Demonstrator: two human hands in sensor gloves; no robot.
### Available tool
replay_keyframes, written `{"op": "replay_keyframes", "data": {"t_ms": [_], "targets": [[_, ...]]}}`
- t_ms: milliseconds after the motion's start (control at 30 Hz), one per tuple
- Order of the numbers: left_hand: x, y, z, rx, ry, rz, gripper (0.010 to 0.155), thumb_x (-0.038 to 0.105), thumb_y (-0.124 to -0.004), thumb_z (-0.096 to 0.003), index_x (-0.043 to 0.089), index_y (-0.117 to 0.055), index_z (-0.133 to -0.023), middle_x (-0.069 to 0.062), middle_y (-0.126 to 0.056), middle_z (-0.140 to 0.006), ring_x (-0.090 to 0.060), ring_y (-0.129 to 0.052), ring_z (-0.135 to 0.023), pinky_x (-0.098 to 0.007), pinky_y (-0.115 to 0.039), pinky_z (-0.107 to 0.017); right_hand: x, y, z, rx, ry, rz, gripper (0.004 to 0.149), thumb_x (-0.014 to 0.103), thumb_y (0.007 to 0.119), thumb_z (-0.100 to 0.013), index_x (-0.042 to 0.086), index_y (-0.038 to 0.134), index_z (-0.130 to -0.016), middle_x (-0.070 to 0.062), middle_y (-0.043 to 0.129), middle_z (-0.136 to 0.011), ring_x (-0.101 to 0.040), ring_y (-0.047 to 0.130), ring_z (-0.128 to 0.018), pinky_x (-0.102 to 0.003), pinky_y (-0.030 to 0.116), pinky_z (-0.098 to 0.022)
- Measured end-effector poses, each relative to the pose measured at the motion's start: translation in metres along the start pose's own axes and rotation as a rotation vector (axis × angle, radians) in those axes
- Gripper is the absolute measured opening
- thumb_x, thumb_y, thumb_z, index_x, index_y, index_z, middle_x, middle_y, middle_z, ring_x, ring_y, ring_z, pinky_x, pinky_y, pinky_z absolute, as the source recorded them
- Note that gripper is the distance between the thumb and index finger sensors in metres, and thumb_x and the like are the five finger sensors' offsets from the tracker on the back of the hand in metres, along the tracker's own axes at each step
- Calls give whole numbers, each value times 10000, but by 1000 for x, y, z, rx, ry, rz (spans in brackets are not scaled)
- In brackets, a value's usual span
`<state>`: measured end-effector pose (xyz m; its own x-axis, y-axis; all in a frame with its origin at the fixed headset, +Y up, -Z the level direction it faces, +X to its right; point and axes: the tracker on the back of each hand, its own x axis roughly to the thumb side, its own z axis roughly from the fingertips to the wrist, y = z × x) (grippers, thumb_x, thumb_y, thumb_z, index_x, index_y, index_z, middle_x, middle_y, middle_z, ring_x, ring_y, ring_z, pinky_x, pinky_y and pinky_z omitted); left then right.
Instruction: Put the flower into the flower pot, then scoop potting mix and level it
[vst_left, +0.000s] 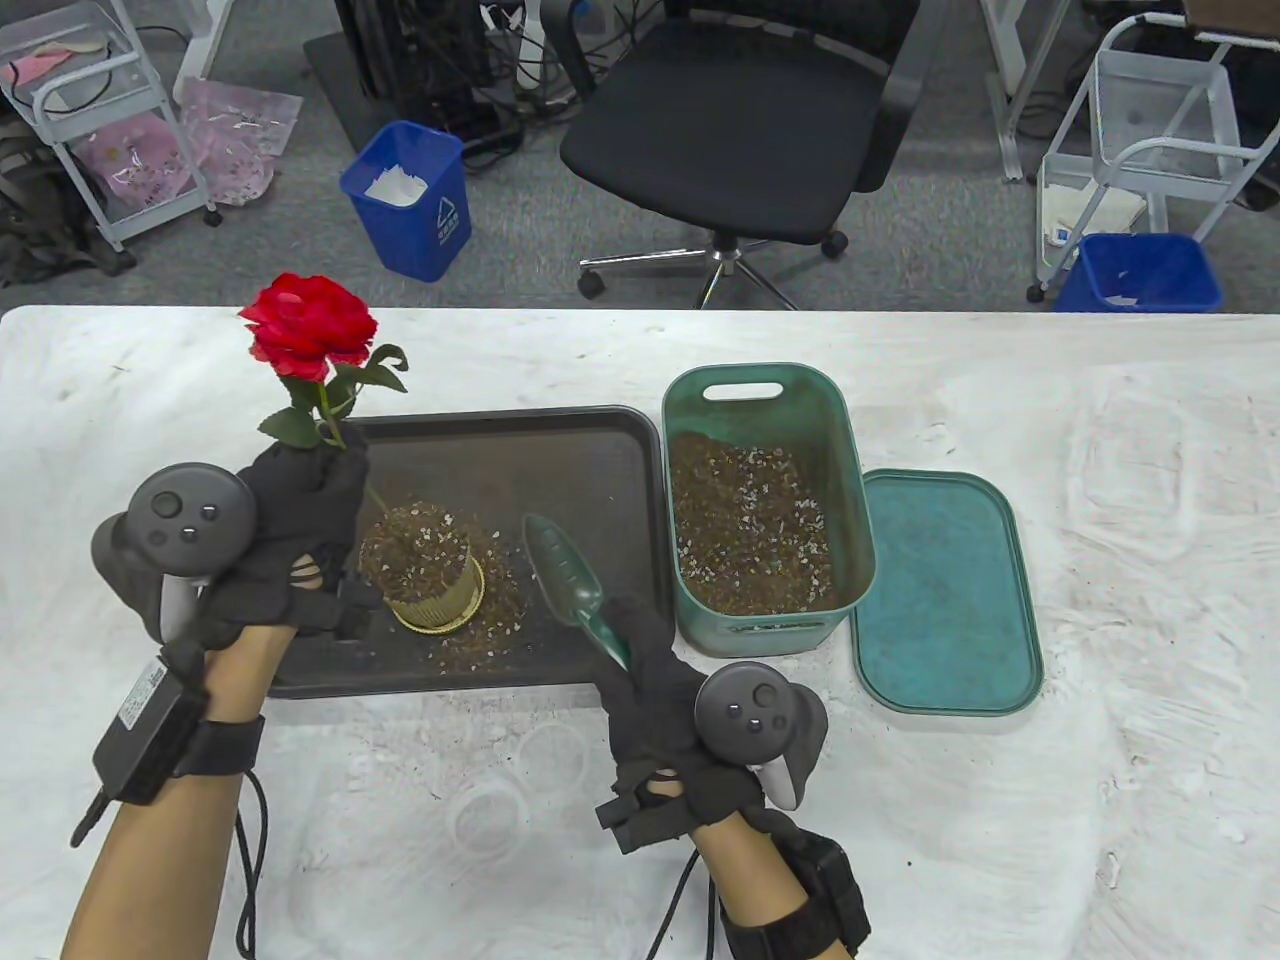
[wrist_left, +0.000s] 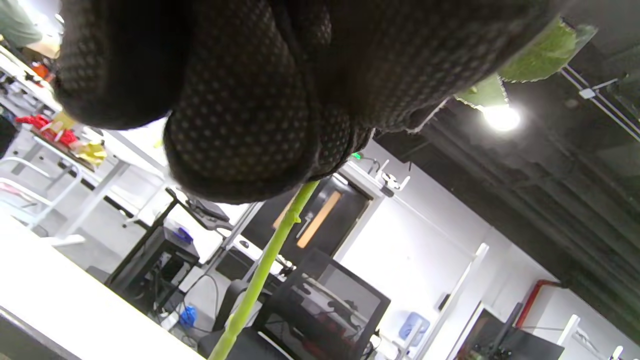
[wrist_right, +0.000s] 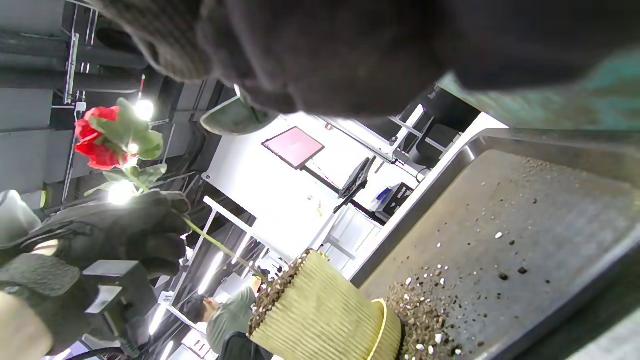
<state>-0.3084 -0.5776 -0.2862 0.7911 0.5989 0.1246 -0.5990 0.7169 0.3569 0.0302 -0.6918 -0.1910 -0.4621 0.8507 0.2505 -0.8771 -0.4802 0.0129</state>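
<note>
Left hand (vst_left: 300, 500) pinches the flower (vst_left: 310, 335) by its stem, foot buried in the heaped flower pot (vst_left: 425, 570) on the tray (vst_left: 560, 450). Right hand (vst_left: 665, 720) grips the scoop (vst_left: 570, 580) — empty, beside the pot. Step: levelling, likely; next, flatten the mound gently. Right wrist view alone shows the pot's ribbed wall — and spilled potting mix (wrist_right: 420, 310).

Red flower (vst_left: 308, 326), ribbed yellow flower pot (vst_left: 437, 600), green scoop (vst_left: 570, 580), teal bin (vst_left: 760, 500), black tray (vst_left: 560, 470).
</note>
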Motion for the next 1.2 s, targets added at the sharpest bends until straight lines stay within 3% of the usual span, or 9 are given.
{"op": "replay_keyframes", "data": {"t_ms": [267,400,533,700,767,1000,1067,1167,1200], "targets": [[-6,-21,-9,-67,-5,-64,421,416,-971,-342,192,-1008,-697,-32,-1085,-569,-170,-1158,-261,-376,-975,-289,0,6,0,16,3,46,639,388,697,-441,80,519,-971,-9,930,-407,-159,959,-128,-361,888,-33],[-10,-21,-12,-78,-1,-37,423,422,-984,-327,191,-1024,-678,-26,-1109,-541,-158,-1177,-208,-366,-992,-237,3,10,-1,26,-3,80,638,386,698,-443,88,519,-977,-12,929,-407,-160,956,-123,-361,885,-29],[-12,-14,-20,-116,6,-69,421,426,-999,-311,184,-1046,-652,-29,-1131,-507,-152,-1183,-147,-357,-998,-191,27,13,-9,40,-51,175,638,379,699,-448,205,496,-1027,-17,930,-397,-152,941,-99,-352,871,-7],[-10,-15,-33,-186,35,-87,424,423,-1004,-303,167,-1054,-637,-39,-1143,-481,-148,-1186,-97,-350,-1000,-143,85,57,-37,223,-117,558,560,377,703,-437,223,638,-972,-5,937,-386,-142,951,-108,-343,883,-15],[-8,-17,-35,-199,48,-83,424,420,-1004,-301,163,-1055,-635,-42,-1143,-479,-151,-1184,-94,-350,-999,-138,100,76,-55,241,-160,641,543,379,703,-432,238,658,-954,0,939,-378,-138,953,-104,-339,886,-12],[-11,-16,-41,-208,85,-102,423,417,-1001,-304,155,-1054,-632,-49,-1140,-475,-151,-1182,-98,-353,-997,-141,121,123,-95,313,-168,944,502,398,711,-432,268,692,-916,11,943,-343,-130,958,-79,-335,893,11],[-14,-17,-43,-207,94,-87,423,416,-1001,-303,154,-1054,-631,-52,-1140,-473,-154,-1183,-97,-355,-996,-141,121,125,-99,303,-160,944,478,413,722,-429,282,711,-888,29,942,-289,-110,940,-21,-318,880,61],[-18,-20,-45,-208,108,-55,424,415,-1002,-303,150,-1055,-631,-53,-1141,-469,-157,-1185,-97,-358,-997,-140,114,127,-107,454,35,833,454,392,708,-447,285,678,-887,10,925,-268,-124,901,14,-341,846,90],[-19,-20,-45,-207,110,-53,422,414,-1003,-302,150,-1056,-627,-52,-1142,-467,-154,-1186,-94,-358,-998,-137,113,127,-109,448,25,851,451,391,710,-440,289,681,-878,15,923,-253,-120,895,31,-338,840,107]]}}
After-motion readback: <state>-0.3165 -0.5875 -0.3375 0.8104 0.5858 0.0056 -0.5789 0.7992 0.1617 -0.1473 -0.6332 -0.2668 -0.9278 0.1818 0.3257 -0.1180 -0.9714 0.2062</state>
